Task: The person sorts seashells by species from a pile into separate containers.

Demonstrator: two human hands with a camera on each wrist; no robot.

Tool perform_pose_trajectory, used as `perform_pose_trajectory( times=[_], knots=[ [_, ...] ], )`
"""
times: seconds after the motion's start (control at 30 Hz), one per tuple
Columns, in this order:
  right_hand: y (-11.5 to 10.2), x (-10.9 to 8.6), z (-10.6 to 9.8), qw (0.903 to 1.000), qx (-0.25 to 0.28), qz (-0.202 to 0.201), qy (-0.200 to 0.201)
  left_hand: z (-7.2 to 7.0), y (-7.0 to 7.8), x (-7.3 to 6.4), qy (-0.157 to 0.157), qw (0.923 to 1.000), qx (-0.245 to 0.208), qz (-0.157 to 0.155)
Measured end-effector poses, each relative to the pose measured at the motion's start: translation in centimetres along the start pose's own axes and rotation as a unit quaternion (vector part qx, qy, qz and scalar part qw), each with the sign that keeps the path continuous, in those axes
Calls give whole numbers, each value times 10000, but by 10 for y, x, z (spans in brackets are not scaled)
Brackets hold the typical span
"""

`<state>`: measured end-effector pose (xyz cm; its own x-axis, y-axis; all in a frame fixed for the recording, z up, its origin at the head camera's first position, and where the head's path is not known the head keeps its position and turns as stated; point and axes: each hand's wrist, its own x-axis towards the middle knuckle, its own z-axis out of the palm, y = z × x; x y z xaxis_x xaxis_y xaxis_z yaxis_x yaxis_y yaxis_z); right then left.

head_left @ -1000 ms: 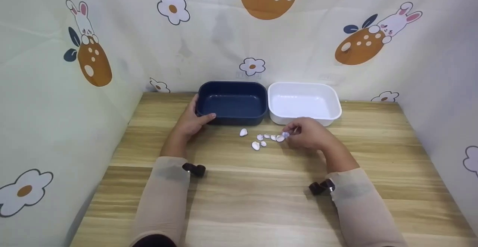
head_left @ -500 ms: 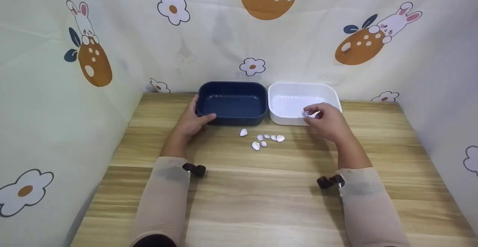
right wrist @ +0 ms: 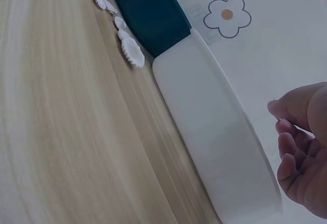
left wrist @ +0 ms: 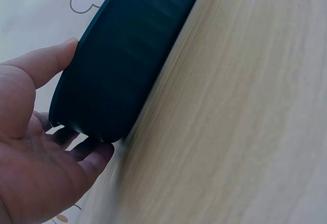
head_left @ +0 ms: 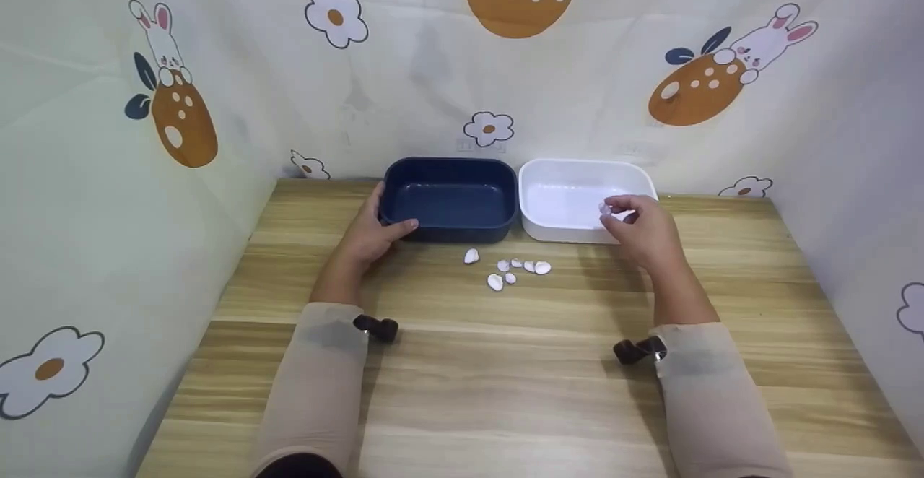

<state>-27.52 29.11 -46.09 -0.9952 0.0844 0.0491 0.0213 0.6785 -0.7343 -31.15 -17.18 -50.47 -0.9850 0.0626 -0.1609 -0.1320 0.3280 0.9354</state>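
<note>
My left hand (head_left: 372,232) holds the left end of the dark blue bin (head_left: 462,234), thumb on its front rim and fingers round the side. In the left wrist view the fingertips (left wrist: 102,156) sit at the bin's lower corner. Over the front right part of the white bin (head_left: 563,233), my right hand (head_left: 646,236) pinches a small pale seashell (head_left: 605,208) between thumb and fingers. The right wrist view shows only a thin edge of it. Several white seashells, among them a ribbed one (right wrist: 133,52), lie on the table before the bins.
Both bins stand side by side at the back of the wooden table (head_left: 462,377), close to a patterned cloth wall (head_left: 404,66). More cloth hangs along the left and right sides. A dark wrist camera (head_left: 639,350) is strapped to each forearm.
My right hand has carried a seashell from the right end of the group up and rightward, over the white bin. My left hand and both bins have stayed in place.
</note>
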Motion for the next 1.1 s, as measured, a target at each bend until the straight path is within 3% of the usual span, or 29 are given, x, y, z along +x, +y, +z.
perform_pose_trajectory(
  times=[0.23, 0.57, 0.8, 1.1],
  knots=[
    [-2, -1, 5, 9999, 13, 124, -46, 0, 0, 1, 1, 10000, 93, 19],
    [-11, -5, 14, 9994, -85, -206, -247, 0, 1, -2, 22, 10000, 11, 66],
    [-20, -12, 25, 9966, -77, -685, -450, -1, 1, -1, -21, 10000, 58, 20],
    [-32, -22, 46, 9904, 110, -928, -1021, -1, 0, 0, -4, 10000, 43, -24]
  ],
)
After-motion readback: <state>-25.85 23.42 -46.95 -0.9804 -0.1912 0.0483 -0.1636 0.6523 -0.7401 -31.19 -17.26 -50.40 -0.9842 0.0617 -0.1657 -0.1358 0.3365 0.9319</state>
